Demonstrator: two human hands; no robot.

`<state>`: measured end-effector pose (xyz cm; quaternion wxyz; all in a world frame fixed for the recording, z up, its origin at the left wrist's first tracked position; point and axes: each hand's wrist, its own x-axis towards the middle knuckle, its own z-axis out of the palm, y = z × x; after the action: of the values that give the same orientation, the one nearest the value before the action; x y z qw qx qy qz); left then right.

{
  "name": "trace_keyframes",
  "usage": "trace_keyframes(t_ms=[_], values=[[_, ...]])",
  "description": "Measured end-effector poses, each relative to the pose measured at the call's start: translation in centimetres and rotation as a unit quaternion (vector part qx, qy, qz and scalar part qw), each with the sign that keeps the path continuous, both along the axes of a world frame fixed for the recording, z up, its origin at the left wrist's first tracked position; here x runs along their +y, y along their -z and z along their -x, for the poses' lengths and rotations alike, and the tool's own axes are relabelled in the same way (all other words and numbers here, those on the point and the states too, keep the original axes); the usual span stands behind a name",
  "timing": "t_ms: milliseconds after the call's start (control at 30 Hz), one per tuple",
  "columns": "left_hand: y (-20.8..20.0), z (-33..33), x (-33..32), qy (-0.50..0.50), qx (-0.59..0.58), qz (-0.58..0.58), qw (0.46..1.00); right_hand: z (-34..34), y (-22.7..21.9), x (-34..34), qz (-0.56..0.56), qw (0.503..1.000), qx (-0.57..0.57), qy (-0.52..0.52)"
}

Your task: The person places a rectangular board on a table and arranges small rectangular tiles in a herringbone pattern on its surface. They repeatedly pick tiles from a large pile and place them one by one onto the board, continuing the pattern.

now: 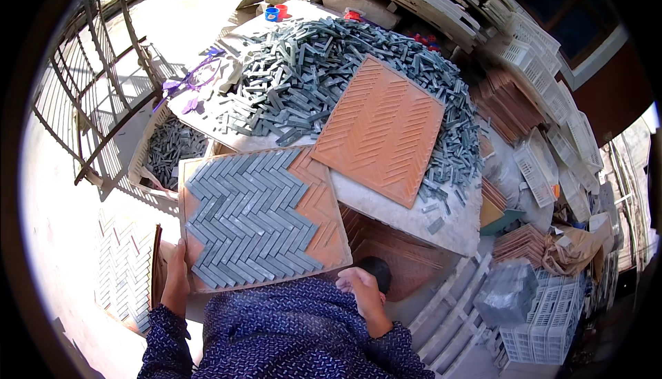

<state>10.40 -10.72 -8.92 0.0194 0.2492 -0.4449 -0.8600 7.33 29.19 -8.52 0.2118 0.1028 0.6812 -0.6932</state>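
The left hand (176, 269) hid most of its own fingers behind the near-left edge of an orange ribbed tray (324, 231), so only the side of the grip and the part lying along the rim could be made out; it gripped the tray there, though how far the fingers reached underneath could not be told. A dark rounded thing (376, 272) behind the right hand (362, 289) was partly covered and hard to identify, and the sleeves (169, 341) ran off the lower edge of the view. The tray lay tilted in front of the patterned garment (276, 324), up and to the right of the left hand, its far edge overlapping the table (458, 220). The right hand was loosely open just beside the tray's near-right corner, fingers half curled and apart from the rim. Narrow grey strips (252, 220), stone-like and matt, filled most of the tray in a tight zigzag herringbone, leaving slanted orange grooves bare mainly along the right side. Beyond it, a second orange tray (379, 131) showed rows of slanted ridges and rested partly on a heap of loose grey strips (296, 83). More small pieces filled a pale crate (138, 165) on the left, and stacked white plastic crates (545, 324) with latticed walls stood at the lower right.
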Motion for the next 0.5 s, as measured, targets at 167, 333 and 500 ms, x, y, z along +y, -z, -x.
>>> trace_keyframes(t_ms=[167,333,500], values=[[-0.3,1.2,-2.3,0.035,-0.007,0.050,0.998,5.6,-1.0,-1.4,-0.021,0.995,0.066,0.072],[1.0,0.4,-3.7,0.049,-0.027,0.080,0.995,8.6,3.2,-3.3,0.003,0.997,0.077,0.004],[-0.7,-2.1,-2.0,0.070,-0.080,0.114,0.988,8.0,2.6,-2.9,-0.014,0.996,0.075,0.039]])
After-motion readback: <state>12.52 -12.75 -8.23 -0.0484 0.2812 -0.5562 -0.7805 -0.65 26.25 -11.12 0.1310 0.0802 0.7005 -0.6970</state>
